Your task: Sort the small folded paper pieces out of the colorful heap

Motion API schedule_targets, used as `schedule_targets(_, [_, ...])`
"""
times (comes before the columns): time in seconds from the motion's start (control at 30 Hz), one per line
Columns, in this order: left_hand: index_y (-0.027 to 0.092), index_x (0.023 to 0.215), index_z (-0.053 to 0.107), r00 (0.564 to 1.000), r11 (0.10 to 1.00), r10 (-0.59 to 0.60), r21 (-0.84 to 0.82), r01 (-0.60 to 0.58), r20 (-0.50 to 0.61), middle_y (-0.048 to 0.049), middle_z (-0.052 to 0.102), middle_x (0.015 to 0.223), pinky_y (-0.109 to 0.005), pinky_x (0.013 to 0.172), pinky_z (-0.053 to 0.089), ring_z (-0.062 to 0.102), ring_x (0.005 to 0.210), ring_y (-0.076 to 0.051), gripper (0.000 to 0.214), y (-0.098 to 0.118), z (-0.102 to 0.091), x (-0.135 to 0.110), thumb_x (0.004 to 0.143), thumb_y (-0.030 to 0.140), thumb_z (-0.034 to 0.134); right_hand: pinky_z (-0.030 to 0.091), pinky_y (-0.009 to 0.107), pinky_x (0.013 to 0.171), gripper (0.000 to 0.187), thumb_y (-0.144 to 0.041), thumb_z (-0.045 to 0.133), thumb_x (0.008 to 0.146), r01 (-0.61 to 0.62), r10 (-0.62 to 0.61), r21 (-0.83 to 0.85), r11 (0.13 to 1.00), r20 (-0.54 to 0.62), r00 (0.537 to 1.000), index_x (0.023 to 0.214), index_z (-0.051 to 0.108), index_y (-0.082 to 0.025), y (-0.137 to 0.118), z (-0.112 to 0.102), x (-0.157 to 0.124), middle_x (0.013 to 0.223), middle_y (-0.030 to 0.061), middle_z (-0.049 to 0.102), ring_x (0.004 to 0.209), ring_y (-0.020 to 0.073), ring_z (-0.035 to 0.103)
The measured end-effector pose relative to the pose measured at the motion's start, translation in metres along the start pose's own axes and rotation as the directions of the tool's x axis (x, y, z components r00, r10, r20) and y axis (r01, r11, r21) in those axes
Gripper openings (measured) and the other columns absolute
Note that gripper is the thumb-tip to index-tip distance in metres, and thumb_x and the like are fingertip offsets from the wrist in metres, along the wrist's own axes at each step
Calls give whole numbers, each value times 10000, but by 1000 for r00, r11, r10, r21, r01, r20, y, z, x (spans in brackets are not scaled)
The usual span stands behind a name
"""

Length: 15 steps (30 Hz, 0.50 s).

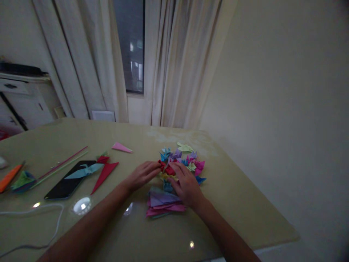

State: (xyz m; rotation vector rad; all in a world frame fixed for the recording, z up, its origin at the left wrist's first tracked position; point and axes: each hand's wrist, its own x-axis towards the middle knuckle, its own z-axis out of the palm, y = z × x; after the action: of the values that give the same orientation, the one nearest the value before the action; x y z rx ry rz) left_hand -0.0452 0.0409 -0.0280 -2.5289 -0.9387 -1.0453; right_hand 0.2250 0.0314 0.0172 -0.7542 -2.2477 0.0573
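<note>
My left hand (144, 174) reaches in from the left, its fingers together and their tips pinching the edge of a red folded-paper piece (170, 170). From the other side my right hand (187, 182) grips the same piece, with fingers bent over it and thumb underneath. Around it lies a heap of small origami pieces: blue (165, 154), purple (177, 154), magenta (200, 166) and pale green (185, 147). My right fingers partly hide the heap. Just below my hands sits a stack of folded purple and pink paper (165, 204).
Left on the glossy table (131, 233) are a black phone (64, 183) with a light-blue paper piece (85, 170) across it, a red paper point (105, 175), a pink one (121, 147), thin sticks (64, 162), an orange cone (10, 178) and a white cable (58, 222). A wall stands right.
</note>
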Motion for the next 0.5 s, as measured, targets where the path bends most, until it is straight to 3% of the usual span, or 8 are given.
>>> schedule_targets(0.1, [280,1221,693,992,991,126,-37,-125,27,-103,761,1227,-380,1017,600,712,1177,-204,265,20,7,8,1050,195,508,604,391,946,277,-198,620,1032,35,-35,10,999,63,997,1294,707,-227,7,10,15,1139,101,752,1062,248,717])
schedule_targets(0.2, [302,1246,682,991,991,130,-23,-130,19,-92,759,1249,-376,1034,591,706,1200,-202,287,15,8,5,1048,196,502,606,340,856,198,-161,597,1041,45,-48,61,997,39,998,1135,762,-219,12,14,10,991,76,767,926,219,731])
schedule_targets(0.27, [285,1271,674,1000,998,14,60,-13,-18,-107,752,1272,-389,1051,574,690,1231,-212,310,-1,7,0,1049,203,474,603,334,843,204,-168,576,1053,18,-15,100,995,-36,999,1125,760,-218,17,11,4,988,76,769,920,217,733])
schedule_targets(0.3, [263,1294,665,993,984,-110,136,115,-46,-127,736,1307,-410,1075,554,671,1267,-227,332,-11,6,-3,1049,201,449,603,334,839,204,-173,569,1057,-5,15,118,993,-81,997,1122,757,-218,21,7,1,988,76,770,916,216,735])
schedule_targets(0.33, [236,1330,648,961,935,-264,224,276,-81,-153,704,1369,-445,1114,519,635,1324,-250,363,-22,4,-6,1048,199,423,602,338,843,199,-178,569,1056,-33,50,133,991,-128,990,1116,754,-218,25,2,0,990,76,770,917,217,736])
schedule_targets(0.4, [177,1441,578,807,720,-577,388,576,-128,-202,567,1545,-550,1205,400,493,1475,-316,443,-43,0,-14,1044,210,382,600,354,865,178,-189,584,1044,-94,126,154,984,-213,969,1100,751,-218,34,-8,-1,1004,78,771,936,224,736])
schedule_targets(0.47, [144,1511,517,615,513,-787,494,702,-56,-224,457,1633,-656,1231,293,386,1541,-378,503,-58,-5,-22,1041,265,384,595,373,885,165,-203,596,1030,-145,184,165,976,-253,950,1083,752,-222,42,-15,1,1017,81,772,961,235,731])
schedule_targets(0.5, [141,1514,517,542,462,-840,524,716,0,-228,462,1629,-682,1226,274,403,1527,-393,513,-63,-8,-27,1041,288,383,592,379,888,162,-211,598,1026,-164,203,169,972,-252,946,1071,753,-224,46,-17,2,1016,82,772,963,238,728])
